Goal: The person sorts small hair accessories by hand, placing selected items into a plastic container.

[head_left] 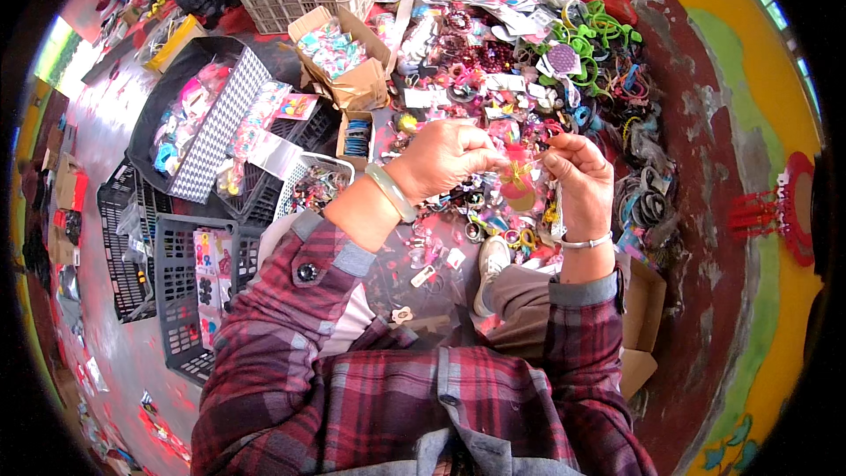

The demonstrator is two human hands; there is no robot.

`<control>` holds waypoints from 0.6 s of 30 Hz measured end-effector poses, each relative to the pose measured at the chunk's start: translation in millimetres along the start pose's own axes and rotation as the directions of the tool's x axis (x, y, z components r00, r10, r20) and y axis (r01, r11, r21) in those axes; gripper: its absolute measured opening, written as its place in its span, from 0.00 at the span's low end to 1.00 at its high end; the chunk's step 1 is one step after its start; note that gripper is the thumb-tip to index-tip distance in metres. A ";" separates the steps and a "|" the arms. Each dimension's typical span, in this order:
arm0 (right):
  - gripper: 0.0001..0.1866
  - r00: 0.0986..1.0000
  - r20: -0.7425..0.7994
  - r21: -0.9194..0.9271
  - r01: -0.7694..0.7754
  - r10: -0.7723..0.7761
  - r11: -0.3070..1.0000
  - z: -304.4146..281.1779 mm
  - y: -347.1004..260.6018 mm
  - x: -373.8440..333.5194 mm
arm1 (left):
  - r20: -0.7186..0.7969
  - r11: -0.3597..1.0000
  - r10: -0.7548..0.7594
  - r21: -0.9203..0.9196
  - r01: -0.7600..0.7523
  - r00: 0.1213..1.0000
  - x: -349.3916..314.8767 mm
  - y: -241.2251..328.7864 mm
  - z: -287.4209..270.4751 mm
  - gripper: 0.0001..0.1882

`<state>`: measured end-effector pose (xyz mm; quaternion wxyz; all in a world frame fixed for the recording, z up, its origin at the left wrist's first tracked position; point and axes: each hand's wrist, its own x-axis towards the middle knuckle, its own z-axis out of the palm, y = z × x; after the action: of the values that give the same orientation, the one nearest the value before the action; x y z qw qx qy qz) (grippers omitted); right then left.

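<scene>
My left hand point(445, 157), with a pale bangle at its wrist, pinches the left side of a small see-through piece with a yellow bow-like part point(518, 174). Thumb and forefinger of my right hand point(582, 183) are closed at the piece's other side, where a thin strand seems to run to the fingertips. The piece hangs in the air between both hands; its exact kind is too small to tell. Under it spreads a large heap of hair ties and trinkets point(493, 79), with green coiled bands point(592, 40) at its far right.
A cardboard box point(374, 86) of small packets and a beige plastic crate point(304, 2) stand far left of the heap. Nearer are a white basket point(282, 198) and black crates point(181, 300). An opened carton point(646, 308) lies by my right arm; my shoe point(492, 269) is below the heap.
</scene>
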<state>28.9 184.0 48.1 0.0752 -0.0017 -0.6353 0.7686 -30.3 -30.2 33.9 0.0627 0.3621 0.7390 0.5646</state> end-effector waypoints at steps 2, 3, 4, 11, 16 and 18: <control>0.10 0.999 -0.032 0.027 0.000 0.001 1.000 0.7 -3.0 1.6 | -0.002 0.990 -0.079 -0.116 0.078 0.997 0.7 0.4 0.2 0.07; 0.09 0.999 -0.036 0.044 0.003 -0.001 0.999 -0.8 -3.5 2.0 | -0.005 0.994 -0.065 -0.094 0.064 0.998 0.7 1.1 -2.5 0.06; 0.09 0.999 -0.042 0.060 0.006 -0.004 0.998 -2.1 -4.1 2.5 | -0.007 0.996 -0.050 -0.071 0.049 0.999 1.2 5.1 -6.3 0.06; 0.10 0.998 0.007 -0.217 0.070 -0.070 0.974 -3.3 1.7 2.0 | -0.044 0.908 -0.155 -0.401 0.125 0.987 2.0 -14.0 5.7 0.08; 0.10 0.998 0.019 -0.194 0.068 -0.066 0.979 8.2 8.2 -0.3 | 0.072 0.984 -0.102 -0.142 0.111 0.992 2.1 -11.0 9.4 0.07; 0.10 0.999 0.010 -0.141 0.041 -0.040 0.989 7.2 7.4 1.2 | 0.046 0.988 -0.113 -0.104 0.117 0.993 2.2 -5.5 5.8 0.06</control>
<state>26.2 175.8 42.4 0.0884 0.0086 -0.6882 0.7201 -31.6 -24.8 27.7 0.1291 0.3262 0.7262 0.5912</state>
